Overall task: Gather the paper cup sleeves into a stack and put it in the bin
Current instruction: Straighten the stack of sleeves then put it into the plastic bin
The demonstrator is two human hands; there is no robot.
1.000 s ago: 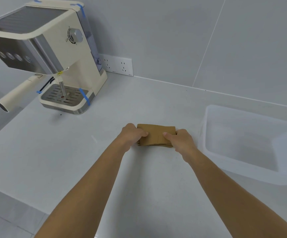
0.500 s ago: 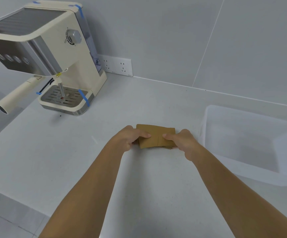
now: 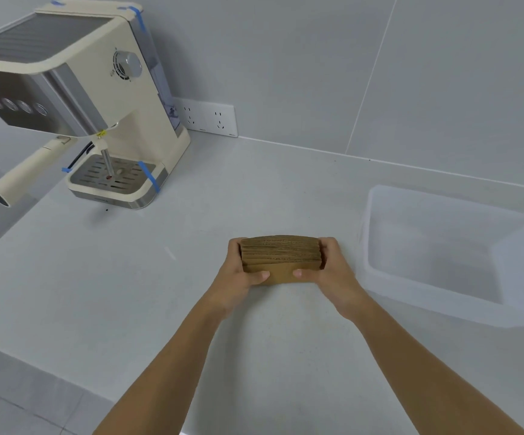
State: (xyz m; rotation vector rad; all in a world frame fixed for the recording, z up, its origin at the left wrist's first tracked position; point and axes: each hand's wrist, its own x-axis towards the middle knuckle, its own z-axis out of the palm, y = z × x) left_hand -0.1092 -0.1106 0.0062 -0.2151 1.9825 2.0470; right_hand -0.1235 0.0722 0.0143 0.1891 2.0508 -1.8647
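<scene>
A stack of brown paper cup sleeves (image 3: 281, 254) stands on edge on the white counter, its layered edges facing up. My left hand (image 3: 238, 276) grips its left end and my right hand (image 3: 333, 271) grips its right end, both thumbs pressed on the near face. The translucent plastic bin (image 3: 442, 215) sits just to the right of my right hand, with nothing visible inside it.
A cream and steel espresso machine (image 3: 75, 98) stands at the back left, its portafilter handle (image 3: 25, 174) sticking out toward the left. A white wall socket (image 3: 210, 119) sits behind it. The counter's front edge runs along the lower left.
The stack lay flat under both hands before; now it is tipped up on edge and squeezed between my hands. My hands moved slightly right, toward the bin.
</scene>
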